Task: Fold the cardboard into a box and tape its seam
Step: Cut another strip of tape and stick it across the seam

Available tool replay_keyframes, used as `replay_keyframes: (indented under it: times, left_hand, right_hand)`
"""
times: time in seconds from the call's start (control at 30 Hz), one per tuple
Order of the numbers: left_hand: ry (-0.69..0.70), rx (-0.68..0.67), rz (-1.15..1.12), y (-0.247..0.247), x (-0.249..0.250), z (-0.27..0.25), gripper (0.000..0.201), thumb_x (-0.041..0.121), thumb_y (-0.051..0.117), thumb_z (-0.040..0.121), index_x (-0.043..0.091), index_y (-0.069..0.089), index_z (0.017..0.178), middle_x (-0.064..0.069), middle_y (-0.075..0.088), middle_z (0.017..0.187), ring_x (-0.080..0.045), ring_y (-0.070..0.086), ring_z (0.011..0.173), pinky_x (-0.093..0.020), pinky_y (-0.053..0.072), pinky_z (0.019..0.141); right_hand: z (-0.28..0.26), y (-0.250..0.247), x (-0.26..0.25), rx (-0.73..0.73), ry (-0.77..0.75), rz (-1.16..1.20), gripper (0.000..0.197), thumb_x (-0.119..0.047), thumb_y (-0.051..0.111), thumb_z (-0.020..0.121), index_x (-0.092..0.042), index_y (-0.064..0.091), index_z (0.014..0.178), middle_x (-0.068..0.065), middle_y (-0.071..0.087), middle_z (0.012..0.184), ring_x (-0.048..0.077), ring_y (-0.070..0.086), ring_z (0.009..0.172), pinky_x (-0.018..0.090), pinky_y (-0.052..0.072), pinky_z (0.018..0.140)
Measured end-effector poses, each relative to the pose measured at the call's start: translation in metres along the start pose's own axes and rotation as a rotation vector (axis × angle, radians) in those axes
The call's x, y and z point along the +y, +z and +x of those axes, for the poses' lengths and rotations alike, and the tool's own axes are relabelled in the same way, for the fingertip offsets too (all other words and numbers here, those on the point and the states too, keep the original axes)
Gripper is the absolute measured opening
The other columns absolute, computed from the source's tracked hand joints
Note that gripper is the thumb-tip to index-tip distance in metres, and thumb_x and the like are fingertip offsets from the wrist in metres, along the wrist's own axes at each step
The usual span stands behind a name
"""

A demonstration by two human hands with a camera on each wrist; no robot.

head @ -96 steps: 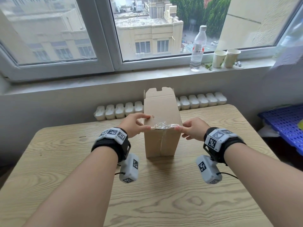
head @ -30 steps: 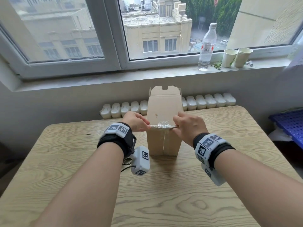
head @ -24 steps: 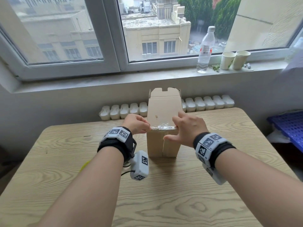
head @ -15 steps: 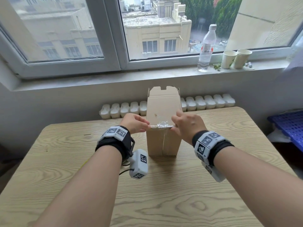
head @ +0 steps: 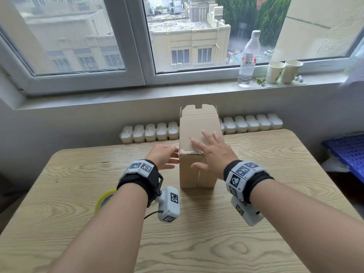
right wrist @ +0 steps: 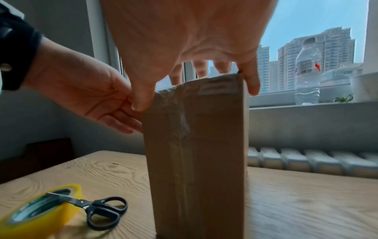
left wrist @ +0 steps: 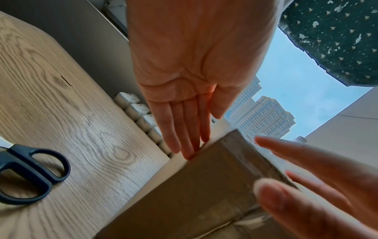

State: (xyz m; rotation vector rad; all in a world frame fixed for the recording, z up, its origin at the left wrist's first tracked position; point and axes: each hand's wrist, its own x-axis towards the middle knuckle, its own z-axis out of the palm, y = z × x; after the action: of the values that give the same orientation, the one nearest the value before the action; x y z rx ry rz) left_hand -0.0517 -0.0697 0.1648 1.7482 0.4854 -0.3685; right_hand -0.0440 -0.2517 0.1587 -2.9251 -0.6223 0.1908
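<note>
Since half a second ago, the right hand [head: 213,154] is no longer pinching the tape [head: 190,152]; its fingers are now lying spread and flat over the top face of the box [head: 199,125]. That cardboard box is standing upright in the middle of the table [head: 275,223], with crinkled clear tape along its near top edge. Straight fingers of the left hand [head: 163,157] are touching the box's left side. Scissors [right wrist: 100,210] are lying across a yellow tape roll [right wrist: 39,208] on the table, near the box.
</note>
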Motion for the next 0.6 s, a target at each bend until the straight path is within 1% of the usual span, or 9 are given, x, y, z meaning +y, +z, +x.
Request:
replay_keyframes:
  times: [0.07,0.13,0.2,0.27,0.33,0.43,0.53,0.6]
  left_hand:
    - [0.005,-0.014,0.022,0.000,0.002,-0.003,0.026,0.004,0.039,0.098,0.008,0.064,0.104,-0.008,0.069,0.094,-0.021,0.066,0.087,-0.032,0.052,0.080]
    - [0.005,-0.037,0.048,0.000,0.003,-0.004,0.031,-0.007,0.038,0.094,0.007,0.065,0.104,-0.006,0.069,0.089,-0.020,0.067,0.083,-0.031,0.053,0.081]
    - [0.001,-0.061,0.068,0.000,0.002,-0.005,0.035,-0.012,0.038,0.092,0.005,0.065,0.107,-0.007,0.069,0.093,-0.021,0.067,0.086,-0.031,0.053,0.082]
    - [-0.008,-0.074,0.073,0.000,0.000,-0.004,0.037,-0.014,0.040,0.090,0.005,0.065,0.110,-0.009,0.070,0.102,-0.022,0.068,0.092,-0.031,0.053,0.083]
    - [-0.013,-0.067,0.073,0.000,-0.002,-0.003,0.037,-0.015,0.044,0.088,0.006,0.066,0.109,-0.011,0.070,0.108,-0.022,0.069,0.096,-0.030,0.054,0.083]
    - [-0.019,-0.064,0.082,-0.001,-0.002,-0.004,0.041,-0.018,0.044,0.086,0.008,0.067,0.107,-0.011,0.070,0.109,-0.022,0.069,0.098,-0.029,0.055,0.083]
    - [-0.031,-0.089,0.086,-0.002,-0.002,-0.004,0.043,-0.019,0.040,0.086,0.009,0.067,0.104,-0.010,0.070,0.109,-0.023,0.068,0.099,-0.032,0.053,0.086]
    - [-0.052,-0.088,0.113,-0.004,-0.003,-0.004,0.042,-0.017,0.040,0.087,0.009,0.066,0.109,-0.010,0.069,0.112,-0.023,0.067,0.103,-0.034,0.052,0.088]
  right_hand:
    - [0.001,0.004,-0.006,0.023,0.102,0.050,0.087,-0.079,0.048,0.075,-0.042,0.015,0.147,0.001,-0.005,0.161,0.032,-0.002,0.148,0.063,0.023,0.111]
    - [0.001,0.004,-0.010,0.046,0.244,0.106,0.098,-0.089,0.041,0.066,-0.039,0.016,0.147,0.005,-0.009,0.161,0.035,-0.008,0.147,0.066,0.016,0.111]
    - [0.003,0.002,-0.012,0.029,0.335,0.099,0.107,-0.095,0.034,0.060,-0.037,0.014,0.148,0.011,-0.013,0.160,0.040,-0.011,0.146,0.069,0.011,0.110]
    - [0.005,-0.001,-0.014,0.009,0.367,0.076,0.110,-0.097,0.032,0.058,-0.036,0.013,0.148,0.015,-0.012,0.160,0.044,-0.010,0.145,0.070,0.010,0.110]
    - [0.008,-0.004,-0.020,-0.013,0.377,0.055,0.112,-0.096,0.034,0.058,-0.031,0.016,0.147,0.017,-0.010,0.160,0.048,-0.008,0.143,0.071,0.012,0.108]
    - [0.013,-0.008,-0.028,-0.041,0.400,0.024,0.114,-0.095,0.039,0.057,-0.024,0.018,0.144,0.018,-0.004,0.159,0.051,-0.004,0.142,0.070,0.016,0.105]
    - [0.016,-0.007,-0.030,-0.007,0.419,0.032,0.115,-0.093,0.041,0.055,-0.023,0.019,0.143,0.014,0.007,0.157,0.050,0.006,0.140,0.063,0.026,0.103]
    - [0.015,-0.008,-0.029,0.010,0.414,0.028,0.116,-0.094,0.040,0.054,-0.022,0.019,0.143,0.012,0.011,0.155,0.047,0.012,0.138,0.060,0.029,0.103]
